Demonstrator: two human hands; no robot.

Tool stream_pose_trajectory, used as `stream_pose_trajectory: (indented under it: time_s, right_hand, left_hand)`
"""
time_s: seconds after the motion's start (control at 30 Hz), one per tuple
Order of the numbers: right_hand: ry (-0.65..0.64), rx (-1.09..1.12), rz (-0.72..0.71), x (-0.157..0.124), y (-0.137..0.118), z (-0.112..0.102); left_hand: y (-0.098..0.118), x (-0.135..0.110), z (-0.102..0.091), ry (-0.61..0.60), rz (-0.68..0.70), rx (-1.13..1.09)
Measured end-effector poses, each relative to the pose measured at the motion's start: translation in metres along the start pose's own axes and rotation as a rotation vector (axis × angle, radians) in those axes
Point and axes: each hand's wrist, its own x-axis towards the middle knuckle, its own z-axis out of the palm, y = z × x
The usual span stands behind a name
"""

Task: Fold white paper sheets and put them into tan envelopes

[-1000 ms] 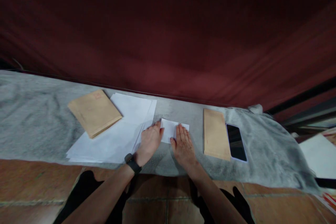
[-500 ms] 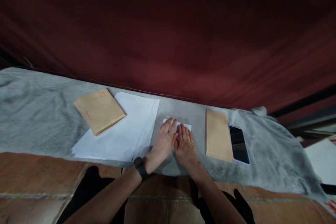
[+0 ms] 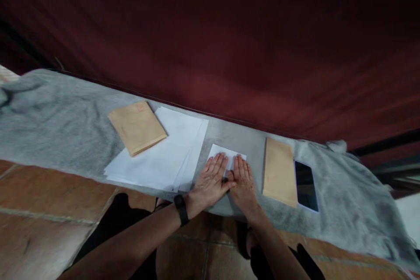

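Observation:
A small folded white paper (image 3: 225,154) lies on a grey cloth (image 3: 59,118). Both my hands press flat on its near part, side by side with thumbs touching. My left hand (image 3: 211,178), with a black band on its wrist, has its fingers stretched out over the paper's left half. Over the right half lies my right hand (image 3: 243,179), also flat with fingers extended. Neither hand grips anything.
Left of the hands lies a stack of white sheets (image 3: 160,157) with a brown envelope (image 3: 137,127) on top. To the right lie another brown envelope (image 3: 279,171) and a dark phone (image 3: 306,185). A dark red curtain (image 3: 229,43) hangs behind; tiled floor (image 3: 49,210) lies below.
My left hand slid right from the sheet stack's edge onto the folded paper, meeting my right hand. The view shifted, so everything sits further right and lower.

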Motion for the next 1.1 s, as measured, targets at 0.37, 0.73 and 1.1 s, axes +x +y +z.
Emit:
stream_pose_trajectory:
  time_s: [0.37, 0.73, 1.1]
  right_hand:
    - [0.016, -0.013, 0.066, -0.015, 0.022, -0.001]
    - [0.023, 0.022, 0.082, -0.017, 0.021, -0.003]
    - [0.002, 0.17, -0.062, -0.036, 0.009, -0.028]
  left_hand:
    - [-0.005, -0.011, -0.01, 0.033, -0.108, 0.082]
    - [0.014, 0.006, -0.019, -0.042, 0.168, -0.073]
    - [0.003, 0.025, -0.018, -0.159, 0.25, -0.093]
